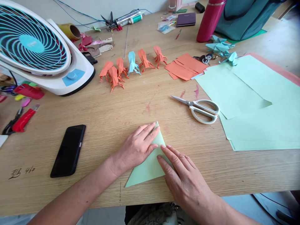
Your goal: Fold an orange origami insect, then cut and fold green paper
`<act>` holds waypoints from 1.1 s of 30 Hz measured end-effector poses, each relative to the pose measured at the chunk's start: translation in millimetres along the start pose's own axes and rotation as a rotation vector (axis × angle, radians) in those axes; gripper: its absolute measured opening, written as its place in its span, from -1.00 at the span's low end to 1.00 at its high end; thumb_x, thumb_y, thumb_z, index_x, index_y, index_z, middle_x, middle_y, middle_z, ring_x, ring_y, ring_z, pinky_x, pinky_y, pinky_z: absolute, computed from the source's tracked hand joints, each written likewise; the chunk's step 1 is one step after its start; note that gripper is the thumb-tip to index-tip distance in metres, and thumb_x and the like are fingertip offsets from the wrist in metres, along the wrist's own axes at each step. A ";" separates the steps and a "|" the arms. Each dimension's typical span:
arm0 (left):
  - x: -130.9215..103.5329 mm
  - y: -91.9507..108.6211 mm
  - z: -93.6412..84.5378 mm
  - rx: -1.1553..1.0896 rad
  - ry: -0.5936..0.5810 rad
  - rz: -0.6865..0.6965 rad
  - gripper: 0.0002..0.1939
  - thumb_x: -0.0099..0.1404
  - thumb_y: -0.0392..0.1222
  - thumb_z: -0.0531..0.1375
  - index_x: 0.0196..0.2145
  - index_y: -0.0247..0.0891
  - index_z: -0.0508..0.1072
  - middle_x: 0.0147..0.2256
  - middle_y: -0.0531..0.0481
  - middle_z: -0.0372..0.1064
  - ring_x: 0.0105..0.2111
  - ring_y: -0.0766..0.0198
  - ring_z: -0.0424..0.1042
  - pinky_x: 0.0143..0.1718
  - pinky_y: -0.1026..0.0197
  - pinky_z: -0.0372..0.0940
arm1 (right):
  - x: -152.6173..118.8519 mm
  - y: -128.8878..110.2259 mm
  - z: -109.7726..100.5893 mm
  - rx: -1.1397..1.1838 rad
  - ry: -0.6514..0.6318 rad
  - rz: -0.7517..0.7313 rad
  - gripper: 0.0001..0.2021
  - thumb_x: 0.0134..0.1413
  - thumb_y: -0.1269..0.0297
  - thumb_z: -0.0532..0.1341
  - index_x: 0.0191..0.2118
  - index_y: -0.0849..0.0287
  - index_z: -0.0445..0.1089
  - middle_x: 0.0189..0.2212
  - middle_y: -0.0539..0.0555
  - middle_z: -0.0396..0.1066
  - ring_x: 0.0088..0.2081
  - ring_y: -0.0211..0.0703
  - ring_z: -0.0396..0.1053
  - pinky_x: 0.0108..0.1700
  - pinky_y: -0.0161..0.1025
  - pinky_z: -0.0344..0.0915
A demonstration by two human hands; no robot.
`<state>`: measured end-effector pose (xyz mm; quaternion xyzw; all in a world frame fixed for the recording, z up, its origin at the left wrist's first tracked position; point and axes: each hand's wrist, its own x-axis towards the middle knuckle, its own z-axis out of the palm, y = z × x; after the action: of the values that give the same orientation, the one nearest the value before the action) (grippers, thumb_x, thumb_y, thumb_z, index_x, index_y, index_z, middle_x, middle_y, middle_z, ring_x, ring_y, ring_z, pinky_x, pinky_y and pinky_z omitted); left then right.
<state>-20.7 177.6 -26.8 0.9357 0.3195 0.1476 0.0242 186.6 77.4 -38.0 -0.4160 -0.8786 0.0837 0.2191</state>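
Note:
A light green sheet of paper [147, 170], folded into a triangle, lies on the wooden table near its front edge. My left hand [140, 142] rests on the upper part of the triangle, fingers stretched toward its top corner. Against the right-hand edge, my right hand [181, 172] presses with its fingertips, the fingers extended and the palm low over the table. Part of the right side of the paper is hidden under that hand. White-handled scissors [202, 109] lie to the upper right of my hands.
A phone [68, 151] lies at the left, below a desk fan [42, 47]. Several folded paper figures [133, 64] stand across the back. Orange paper pieces [186, 67] and large green sheets [264, 128] lie to the right, near a red bottle [211, 20].

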 end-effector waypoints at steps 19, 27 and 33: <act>-3.3 1.8 -7.2 -0.092 -0.068 -0.064 -0.41 0.43 0.04 0.09 0.22 -0.49 0.31 0.21 -0.41 0.26 0.19 -0.10 0.24 0.17 -0.16 0.32 | -1.0 5.7 -4.3 0.040 -0.016 -0.054 -0.56 0.28 0.49 0.01 0.22 0.43 0.29 0.33 0.40 0.11 0.28 0.29 0.13 0.11 0.13 0.34; -4.1 5.1 -6.9 -0.087 -0.105 -0.084 -0.32 0.43 0.15 0.03 0.26 -0.48 0.25 0.24 -0.43 0.20 0.21 -0.13 0.21 0.18 -0.19 0.27 | -4.0 5.7 -9.3 0.029 -0.054 -0.047 -0.53 0.30 0.50 0.04 0.29 0.41 0.22 0.35 0.35 0.11 0.31 0.24 0.12 0.14 0.10 0.30; -4.4 1.9 -3.0 -0.077 -0.073 -0.055 -0.28 0.40 0.21 0.05 0.27 -0.45 0.25 0.22 -0.41 0.22 0.18 -0.15 0.22 0.18 -0.22 0.24 | -40.1 19.0 -23.6 0.104 0.041 -0.001 -0.54 0.25 0.52 0.18 0.25 0.41 0.24 0.23 0.39 0.28 0.21 0.16 0.27 0.10 0.04 0.32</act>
<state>-23.8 173.3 -24.8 0.9297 0.3381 0.1246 0.0758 232.8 57.9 -35.9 -0.4051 -0.8687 0.1203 0.2584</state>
